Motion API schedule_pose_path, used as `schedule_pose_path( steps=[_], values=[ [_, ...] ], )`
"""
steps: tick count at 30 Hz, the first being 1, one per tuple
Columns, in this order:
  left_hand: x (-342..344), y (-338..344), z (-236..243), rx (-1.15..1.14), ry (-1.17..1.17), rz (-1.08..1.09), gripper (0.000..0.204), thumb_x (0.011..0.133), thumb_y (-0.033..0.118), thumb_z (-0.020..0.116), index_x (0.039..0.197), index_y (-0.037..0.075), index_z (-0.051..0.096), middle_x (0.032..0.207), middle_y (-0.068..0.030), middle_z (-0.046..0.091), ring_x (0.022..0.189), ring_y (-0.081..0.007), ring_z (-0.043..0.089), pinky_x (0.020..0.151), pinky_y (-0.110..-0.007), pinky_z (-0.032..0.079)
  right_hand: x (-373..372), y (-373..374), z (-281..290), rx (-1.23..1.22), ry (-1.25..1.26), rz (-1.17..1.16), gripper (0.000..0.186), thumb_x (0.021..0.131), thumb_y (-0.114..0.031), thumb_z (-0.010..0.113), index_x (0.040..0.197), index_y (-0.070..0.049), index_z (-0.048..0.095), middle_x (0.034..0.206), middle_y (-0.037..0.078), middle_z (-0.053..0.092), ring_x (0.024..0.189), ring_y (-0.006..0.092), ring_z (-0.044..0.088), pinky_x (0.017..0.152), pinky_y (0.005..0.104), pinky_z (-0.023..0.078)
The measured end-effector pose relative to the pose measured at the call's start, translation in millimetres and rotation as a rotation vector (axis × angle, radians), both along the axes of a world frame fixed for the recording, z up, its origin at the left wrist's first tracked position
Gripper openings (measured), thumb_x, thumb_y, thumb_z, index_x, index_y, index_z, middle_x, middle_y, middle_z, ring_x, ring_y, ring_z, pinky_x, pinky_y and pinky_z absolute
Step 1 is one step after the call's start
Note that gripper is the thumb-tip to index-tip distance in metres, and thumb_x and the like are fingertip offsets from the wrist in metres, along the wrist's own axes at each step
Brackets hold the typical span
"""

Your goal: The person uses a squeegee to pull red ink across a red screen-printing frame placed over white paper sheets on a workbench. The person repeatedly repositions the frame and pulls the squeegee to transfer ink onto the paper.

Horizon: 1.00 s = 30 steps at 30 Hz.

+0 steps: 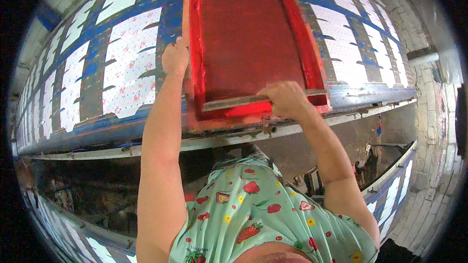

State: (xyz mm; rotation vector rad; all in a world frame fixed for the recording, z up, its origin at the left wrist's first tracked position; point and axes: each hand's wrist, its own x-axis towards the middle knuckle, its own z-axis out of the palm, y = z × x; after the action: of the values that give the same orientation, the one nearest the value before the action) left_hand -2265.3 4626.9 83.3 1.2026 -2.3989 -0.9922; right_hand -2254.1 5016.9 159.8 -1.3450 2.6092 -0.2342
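Note:
A red-stained screen-printing frame point(194, 53) lies on the long table in front of me, its mesh dark red and wet red ink along its inner sides. My left hand point(175, 58) grips the frame's left side, its fingers partly hidden at the edge. Near the frame's close end, my right hand point(285, 98) is closed over the top of a long squeegee point(229, 103), which spans the inside from side to side, slightly tilted. Bright red ink shows just on my side of the squeegee. The fabric beneath the frame is hidden.
Rows of white cut fabric pieces point(130, 61) lie on the blue and dark table point(92, 68); those at left carry small red prints. A metal rail point(117, 153) edges the table. Behind me is a second table with white pieces point(392, 190). A brick wall point(431, 117) stands at right.

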Motion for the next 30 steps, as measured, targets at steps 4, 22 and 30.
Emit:
schedule_pose_path(
  steps=[4,22,30],
  values=[
    [-2,-1,1,-0.028,-0.034,-0.007,0.070,0.111,0.057,0.050,0.130,-0.004,0.079,0.132,-0.0345,0.076,0.129,-0.0525,0.071,0.113,-0.060,0.052,33,15,-2,-0.047,0.111,0.006,0.046,0.079,-0.024,0.087,0.124,-0.017,0.082,0.113,0.014,0.078,0.109,0.0385,0.076,0.095,0.0533,0.062],
    [-10,8,-1,-0.520,-0.481,-0.099,0.056,0.113,0.034,0.042,0.121,-0.007,0.078,0.124,-0.0374,0.076,0.119,-0.0568,0.074,0.107,-0.065,0.057,-56,213,-24,-0.508,0.138,-0.429,0.041,0.091,-0.022,0.087,0.128,-0.005,0.080,0.133,0.016,0.077,0.125,0.0369,0.070,0.114,0.0500,0.055],
    [-6,-19,-19,-0.608,-0.461,-0.220,0.054,0.111,0.037,0.047,0.120,-0.007,0.077,0.124,-0.0354,0.076,0.113,-0.0562,0.073,0.102,-0.065,0.057,-97,210,-50,-0.457,-0.192,-0.684,0.067,0.088,-0.016,0.090,0.151,-0.010,0.068,0.135,0.017,0.075,0.126,0.0402,0.071,0.109,0.0501,0.057]
  ],
)
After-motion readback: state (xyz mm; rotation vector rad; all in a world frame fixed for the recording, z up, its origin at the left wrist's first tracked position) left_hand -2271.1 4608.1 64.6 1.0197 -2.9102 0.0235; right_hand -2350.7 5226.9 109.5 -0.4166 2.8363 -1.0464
